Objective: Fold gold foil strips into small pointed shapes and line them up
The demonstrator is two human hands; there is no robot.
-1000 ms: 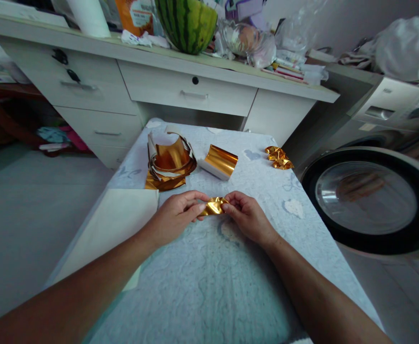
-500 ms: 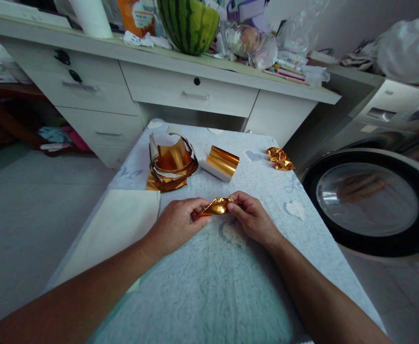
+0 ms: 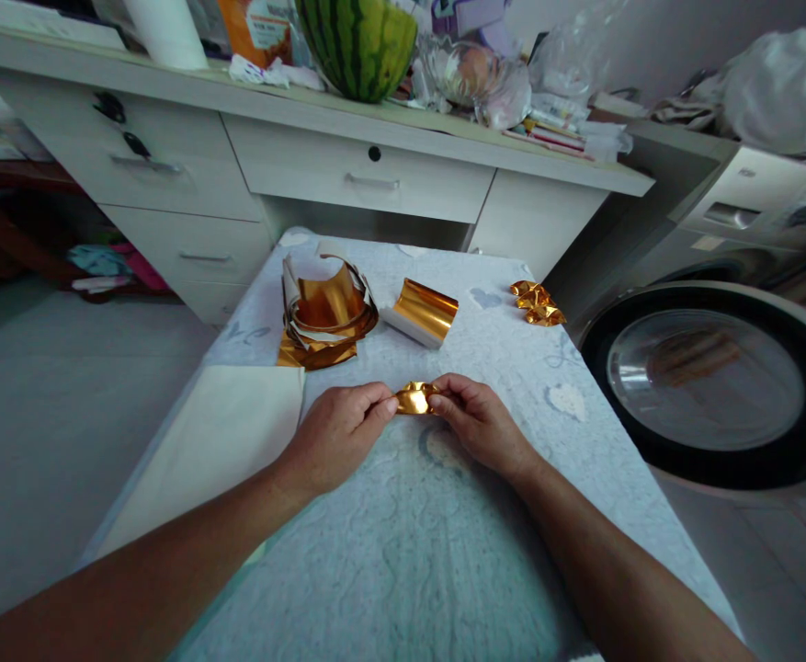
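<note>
A small folded piece of gold foil (image 3: pixel 414 399) is pinched between my two hands, above the middle of the cloth-covered table (image 3: pixel 403 533). My left hand (image 3: pixel 340 428) grips its left end with thumb and fingers closed. On its right end, the fingers of my right hand (image 3: pixel 482 418) are closed too. Beyond my left hand lies a curled stack of gold foil sheets (image 3: pixel 326 303). A single curved gold sheet with a white underside (image 3: pixel 425 311) rests just past the foil piece. Several folded gold pieces (image 3: pixel 539 303) lie together at the table's far right.
A pale sheet (image 3: pixel 216 441) lies along the table's left side. Behind stands a white counter (image 3: pixel 368 161) with a cut watermelon (image 3: pixel 357 46) and plastic bags. At the right, a washing machine door (image 3: pixel 706 382) hangs open beside the table.
My left hand's thumb and fingers have closed together on the left end of the foil, which now looks flatter and shorter between my hands. The view has shifted slightly.
</note>
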